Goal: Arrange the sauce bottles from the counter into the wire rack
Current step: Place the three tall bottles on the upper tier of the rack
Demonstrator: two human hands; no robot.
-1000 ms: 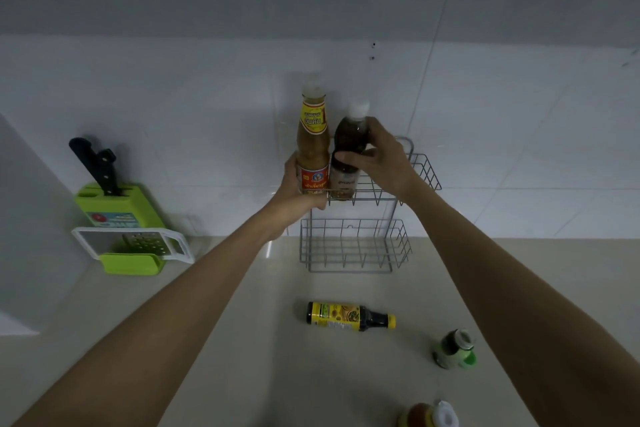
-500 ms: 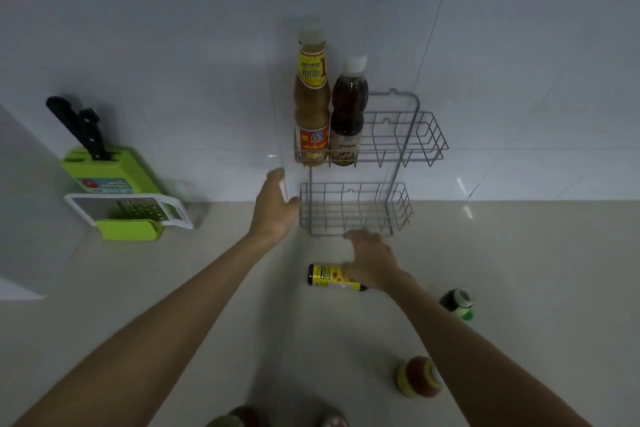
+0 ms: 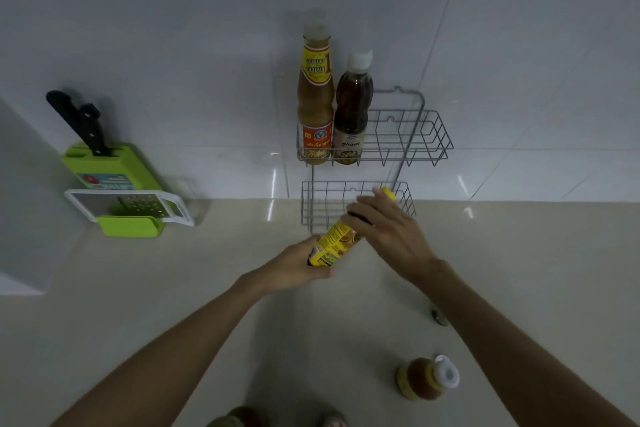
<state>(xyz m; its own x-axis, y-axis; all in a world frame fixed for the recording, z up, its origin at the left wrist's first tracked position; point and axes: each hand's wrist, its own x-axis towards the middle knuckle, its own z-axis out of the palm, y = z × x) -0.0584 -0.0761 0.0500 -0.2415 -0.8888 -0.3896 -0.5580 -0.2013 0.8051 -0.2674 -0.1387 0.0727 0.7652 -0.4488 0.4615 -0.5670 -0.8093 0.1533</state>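
Observation:
A two-tier wire rack [image 3: 429,139] hangs on the tiled wall. Its top shelf holds a tall tan sauce bottle [image 3: 314,97] and a dark sauce bottle [image 3: 353,111] at the left end; the lower shelf [image 3: 320,204] holds nothing. A yellow-labelled bottle [image 3: 337,243] is tilted in the air in front of the lower shelf. My left hand [image 3: 294,265] grips its base and my right hand [image 3: 388,232] grips its neck, hiding all but the yellow cap. An orange-brown bottle [image 3: 427,378] with a white cap stands on the counter at the lower right.
A green knife block [image 3: 104,163] with black-handled knives and a white grater [image 3: 131,206] stand at the left against the wall. Tops of more bottles [image 3: 242,418] show at the bottom edge. My right forearm hides most of a small bottle [image 3: 439,317].
My right hand lifted the yellow-labelled bottle off the counter and tilted it toward the lower shelf. My left hand came down from the rack and took its base.

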